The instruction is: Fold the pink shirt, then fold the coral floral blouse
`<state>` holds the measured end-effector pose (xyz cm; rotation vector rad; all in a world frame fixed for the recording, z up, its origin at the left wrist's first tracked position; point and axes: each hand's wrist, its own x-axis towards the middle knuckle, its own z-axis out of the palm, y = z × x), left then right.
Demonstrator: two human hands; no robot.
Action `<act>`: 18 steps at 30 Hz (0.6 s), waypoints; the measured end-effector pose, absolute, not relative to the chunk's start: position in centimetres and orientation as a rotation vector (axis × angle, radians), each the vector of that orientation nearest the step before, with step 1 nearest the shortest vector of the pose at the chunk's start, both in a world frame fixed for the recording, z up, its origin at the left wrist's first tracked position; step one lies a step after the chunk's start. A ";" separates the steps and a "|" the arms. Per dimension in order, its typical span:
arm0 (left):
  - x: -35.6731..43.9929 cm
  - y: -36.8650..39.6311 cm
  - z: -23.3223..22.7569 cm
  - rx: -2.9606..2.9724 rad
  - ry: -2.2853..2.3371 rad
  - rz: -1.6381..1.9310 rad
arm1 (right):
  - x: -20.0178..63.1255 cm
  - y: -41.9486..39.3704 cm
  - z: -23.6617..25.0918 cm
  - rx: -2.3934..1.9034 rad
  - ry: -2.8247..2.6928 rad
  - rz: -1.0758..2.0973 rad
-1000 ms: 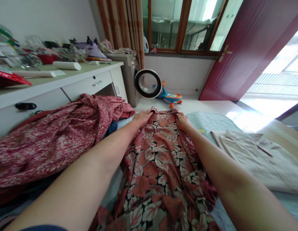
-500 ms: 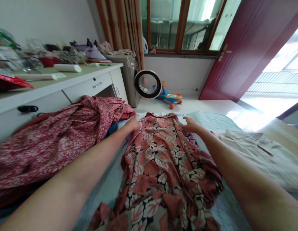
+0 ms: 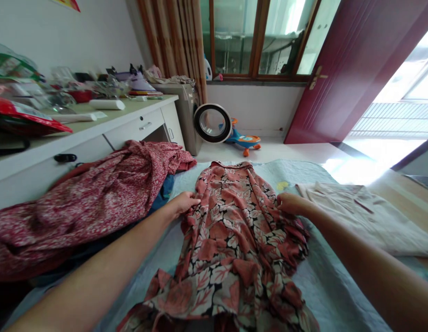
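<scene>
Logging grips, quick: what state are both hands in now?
Left hand: closed, pinching one side of the floral garment.
Right hand: closed, pinching its other side.

The left hand (image 3: pixel 184 203) and right hand (image 3: pixel 293 204) were bare, as were both forearms (image 3: pixel 113 265), smooth in outline and tapering towards the wrists (image 3: pixel 171 208).

No text, label, number or sign can be read.

One left hand (image 3: pixel 184 203) and one right hand (image 3: pixel 293 204); one leaf-print garment (image 3: pixel 231 207), one red speckled garment (image 3: pixel 106 205), one cream garment (image 3: pixel 369 223); one washing machine (image 3: pixel 185 108), one blue-and-orange toy (image 3: pixel 243 139), one maroon door (image 3: pixel 338 87), one curtain (image 3: pixel 175 41), one worktop (image 3: pixel 139 109)
</scene>
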<state>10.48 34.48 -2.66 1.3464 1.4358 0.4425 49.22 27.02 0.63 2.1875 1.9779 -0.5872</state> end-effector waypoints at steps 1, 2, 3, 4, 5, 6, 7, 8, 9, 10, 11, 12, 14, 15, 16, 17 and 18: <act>10.8 34.4 -2.6 1.346 1.441 0.459 | 49.1 27.0 0.6 2.201 1.971 -0.582; 10.9 34.5 -2.4 1.334 1.438 0.483 | 49.1 27.1 0.7 2.217 1.963 -0.574; 10.8 34.6 -2.2 1.317 1.428 0.513 | 49.2 27.1 0.8 2.238 1.958 -0.558; 10.6 34.9 -1.9 1.308 1.420 0.548 | 49.4 27.3 1.0 2.262 1.954 -0.534; 10.2 35.3 -1.6 1.304 1.418 0.580 | 49.7 27.4 1.3 2.300 1.947 -0.496; 9.7 35.7 -1.2 1.304 1.427 0.604 | 50.1 27.6 1.6 2.355 1.932 -0.450; 9.2 36.2 -0.8 1.318 1.450 0.626 | 50.5 27.8 1.9 2.422 1.908 -0.399; 8.6 36.7 -0.4 1.354 1.495 0.653 | 51.0 27.9 2.3 2.498 1.880 -0.343; 8.1 37.1 -0.1 1.420 1.562 0.681 | 51.4 28.1 2.6 2.581 1.850 -0.280; 7.7 37.5 0.2 1.516 1.647 0.714 | 51.7 28.3 2.8 2.666 1.819 -0.212; 7.3 37.8 0.4 1.636 1.731 0.744 | 52.0 28.4 3.0 2.741 1.793 -0.146; 7.1 38.0 0.4 1.764 1.797 0.762 | 52.2 28.5 3.1 2.797 1.779 -0.090; 6.9 38.0 0.1 1.973 1.805 0.731 | 52.5 28.4 3.0 2.847 1.798 -0.036; 6.8 37.9 -0.3 2.023 1.759 0.701 | 52.5 28.3 2.9 2.835 1.825 -0.051; 6.6 37.7 -0.7 2.035 1.711 0.682 | 52.5 28.0 2.8 2.801 1.853 -0.084; 6.4 37.5 -1.2 2.021 1.681 0.670 | 52.5 27.6 2.7 2.752 1.870 -0.121; 6.1 37.2 -1.8 1.996 1.683 0.659 | 52.4 27.1 2.6 2.693 1.872 -0.150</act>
